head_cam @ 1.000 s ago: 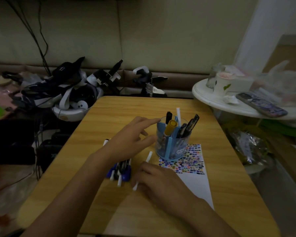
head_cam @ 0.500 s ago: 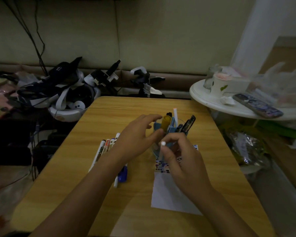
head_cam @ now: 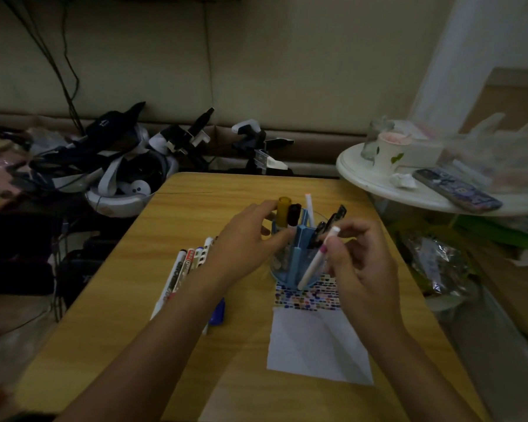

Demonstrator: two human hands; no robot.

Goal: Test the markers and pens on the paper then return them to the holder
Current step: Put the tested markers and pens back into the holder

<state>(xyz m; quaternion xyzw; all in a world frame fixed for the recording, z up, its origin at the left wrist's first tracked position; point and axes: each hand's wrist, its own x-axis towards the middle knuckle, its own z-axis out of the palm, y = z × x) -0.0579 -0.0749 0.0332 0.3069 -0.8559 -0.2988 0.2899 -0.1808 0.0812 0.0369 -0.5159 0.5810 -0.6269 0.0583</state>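
A blue pen holder (head_cam: pixel 299 248) stands mid-table with several pens and markers in it, among them a yellow-capped marker (head_cam: pixel 283 212). My left hand (head_cam: pixel 247 242) wraps around the holder's left side. My right hand (head_cam: pixel 363 263) pinches a thin white pen (head_cam: pixel 316 260) with a pink band, held tilted just in front of the holder. White paper (head_cam: pixel 314 345) with rows of coloured test marks lies under and in front of the holder. Several more markers (head_cam: pixel 183 269) lie in a row to the left, partly hidden by my left forearm.
A round white side table (head_cam: pixel 378 184) at the right carries a cup, a jar and a phone. Headsets, cables and black devices (head_cam: pixel 119 166) pile up beyond the wooden table's (head_cam: pixel 134 300) far left corner.
My right hand lifted the white pen off the table and brought it up in front of the holder. My left hand moved from the loose markers onto the holder.
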